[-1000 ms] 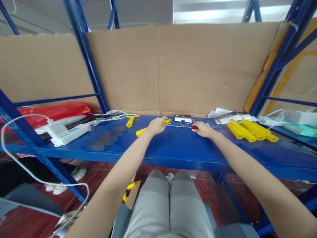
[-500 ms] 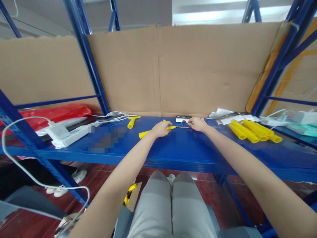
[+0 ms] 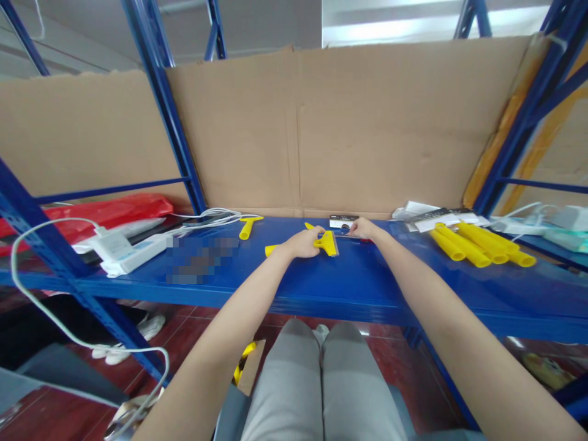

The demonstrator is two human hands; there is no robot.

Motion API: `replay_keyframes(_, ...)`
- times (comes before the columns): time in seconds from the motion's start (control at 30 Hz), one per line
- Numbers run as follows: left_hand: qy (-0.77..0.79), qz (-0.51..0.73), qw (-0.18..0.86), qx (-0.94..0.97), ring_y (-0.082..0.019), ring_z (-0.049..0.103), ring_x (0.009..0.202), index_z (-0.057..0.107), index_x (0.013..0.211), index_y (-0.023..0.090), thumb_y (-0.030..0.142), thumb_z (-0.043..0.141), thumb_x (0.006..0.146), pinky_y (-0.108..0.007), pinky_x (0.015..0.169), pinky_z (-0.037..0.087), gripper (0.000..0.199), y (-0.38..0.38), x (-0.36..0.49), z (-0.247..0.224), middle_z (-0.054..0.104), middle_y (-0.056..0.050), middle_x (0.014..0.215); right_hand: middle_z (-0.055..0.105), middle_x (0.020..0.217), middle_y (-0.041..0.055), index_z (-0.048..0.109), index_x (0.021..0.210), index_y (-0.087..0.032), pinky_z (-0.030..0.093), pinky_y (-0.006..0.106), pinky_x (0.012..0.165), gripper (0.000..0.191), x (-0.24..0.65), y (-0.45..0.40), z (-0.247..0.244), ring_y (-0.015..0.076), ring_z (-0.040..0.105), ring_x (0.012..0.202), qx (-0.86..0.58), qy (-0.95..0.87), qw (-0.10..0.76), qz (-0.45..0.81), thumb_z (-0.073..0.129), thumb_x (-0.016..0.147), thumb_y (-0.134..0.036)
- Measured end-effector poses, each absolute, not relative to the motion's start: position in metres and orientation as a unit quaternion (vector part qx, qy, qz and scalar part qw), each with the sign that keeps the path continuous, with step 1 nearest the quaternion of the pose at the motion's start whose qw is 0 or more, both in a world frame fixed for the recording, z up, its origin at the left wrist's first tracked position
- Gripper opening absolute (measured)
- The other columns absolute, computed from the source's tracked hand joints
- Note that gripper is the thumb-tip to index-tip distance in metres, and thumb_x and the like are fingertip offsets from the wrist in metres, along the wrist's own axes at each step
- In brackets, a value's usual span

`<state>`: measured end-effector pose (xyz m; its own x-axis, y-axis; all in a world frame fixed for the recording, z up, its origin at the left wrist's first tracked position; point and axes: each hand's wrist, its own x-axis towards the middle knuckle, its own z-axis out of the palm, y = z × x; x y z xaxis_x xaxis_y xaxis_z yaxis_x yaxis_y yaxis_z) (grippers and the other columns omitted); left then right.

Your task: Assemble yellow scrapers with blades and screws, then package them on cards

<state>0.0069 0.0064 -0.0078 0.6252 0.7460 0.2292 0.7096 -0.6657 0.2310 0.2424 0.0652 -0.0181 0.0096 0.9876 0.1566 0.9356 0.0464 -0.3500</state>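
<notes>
My left hand (image 3: 303,242) is closed around a yellow scraper (image 3: 327,243). The scraper's wide head faces right with a thin pale blade along its edge, and its handle end sticks out behind my wrist. My right hand (image 3: 362,228) pinches a thin tool that looks like a screwdriver (image 3: 342,236); its slim shaft points left toward the scraper head, and a bit of red shows under my palm. My fingers hide most of its handle. Just behind my hands lies a small black-and-white box (image 3: 342,220). Another yellow scraper piece (image 3: 247,228) rests to the left.
Several yellow tubes (image 3: 478,244) lie at right, beside white and black packets (image 3: 438,218). A white power strip (image 3: 135,254) and cables (image 3: 211,215) are at left. Cardboard (image 3: 386,128) backs the blue shelf (image 3: 340,285), between blue posts (image 3: 169,122).
My left hand has turned the scraper, so its broad yellow face now shows instead of its thin edge. My right hand stays close by, its tool still pointing left.
</notes>
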Motion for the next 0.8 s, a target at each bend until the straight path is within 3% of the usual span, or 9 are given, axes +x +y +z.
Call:
replay_keyframes(0.13, 0.383, 0.176, 0.048, 0.906, -0.024, 0.060, 0.118, 0.049, 0.130, 0.016, 0.007, 0.057, 0.074, -0.032, 0.096, 0.048, 0.057, 0.012, 0.006, -0.012, 0.061, -0.012, 0.130, 0.072, 0.076, 0.0061, 0.075, 0.085, -0.013, 0.048, 0.023, 0.070, 0.025, 0.242, 0.068, -0.020, 0.0166, 0.064, 0.070, -0.693, -0.697, 0.169, 0.073, 0.078, 0.069, -0.033)
replay_keyframes(0.27, 0.377, 0.193, 0.033, 0.905, -0.024, 0.061, 0.115, 0.054, 0.123, 0.018, 0.009, 0.059, 0.075, -0.031, 0.095, 0.048, 0.049, 0.014, 0.007, -0.012, 0.064, -0.010, 0.126, 0.073, 0.084, 0.0073, 0.074, 0.093, -0.016, 0.049, 0.028, 0.077, 0.023, 0.239, 0.065, -0.018, 0.0190, 0.067, 0.079, -0.700, -0.698, 0.145, 0.040, 0.070, 0.077, -0.031)
replay_keyframes(0.57, 0.384, 0.206, 0.027, 0.900, -0.025, 0.062, 0.114, 0.054, 0.125, 0.014, 0.010, 0.062, 0.074, -0.032, 0.095, 0.048, 0.052, 0.016, 0.007, -0.014, 0.064, -0.013, 0.125, 0.070, 0.112, 0.0145, 0.070, 0.101, -0.017, 0.043, 0.043, 0.093, 0.023, 0.226, 0.043, -0.010, 0.0274, 0.062, 0.111, -0.722, -0.685, 0.091, -0.019, 0.050, 0.089, -0.020)
replay_keyframes(0.7, 0.386, 0.200, 0.022, 0.900, -0.024, 0.064, 0.111, 0.054, 0.124, 0.017, 0.011, 0.062, 0.074, -0.032, 0.094, 0.049, 0.050, 0.017, 0.005, -0.014, 0.067, -0.010, 0.120, 0.069, 0.115, 0.0156, 0.070, 0.098, -0.016, 0.041, 0.044, 0.094, 0.025, 0.225, 0.038, -0.009, 0.0284, 0.059, 0.114, -0.679, -0.717, 0.139, -0.073, 0.048, 0.088, -0.014)
replay_keyframes(0.8, 0.386, 0.201, 0.027, 0.900, -0.023, 0.066, 0.106, 0.056, 0.122, 0.019, 0.012, 0.061, 0.074, -0.031, 0.091, 0.050, 0.049, 0.018, 0.004, -0.014, 0.069, -0.008, 0.116, 0.070, 0.108, 0.0130, 0.069, 0.097, -0.017, 0.043, 0.038, 0.089, 0.023, 0.219, 0.034, -0.007, 0.0252, 0.062, 0.105, -0.631, -0.741, 0.219, -0.068, 0.048, 0.088, -0.014)
